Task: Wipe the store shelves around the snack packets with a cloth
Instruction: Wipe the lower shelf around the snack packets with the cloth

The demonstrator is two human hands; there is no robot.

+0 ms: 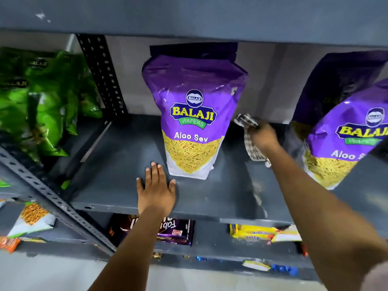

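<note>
Checked cloth (251, 141) bunched in right hand (265, 135), centre-right, reaching behind purple packet (194, 114); left hand (156, 186) lay flat, fingers spread, on shelf (117, 164), likely bracing.

The grey metal shelf (117, 164) carries a purple snack packet (194, 114) standing upright near its middle, printed "Balaji Wafers Aloo Sev" with yellow sev pictured on its lower half. A second purple packet (344, 133) of the same kind stands at the right edge of view, leaning left, and green packets (46, 97) crowd the neighbouring bay on the left. A checked cloth (251, 139), bunched and blurred, hangs low over the shelf between the two purple packets, near the back.
</note>
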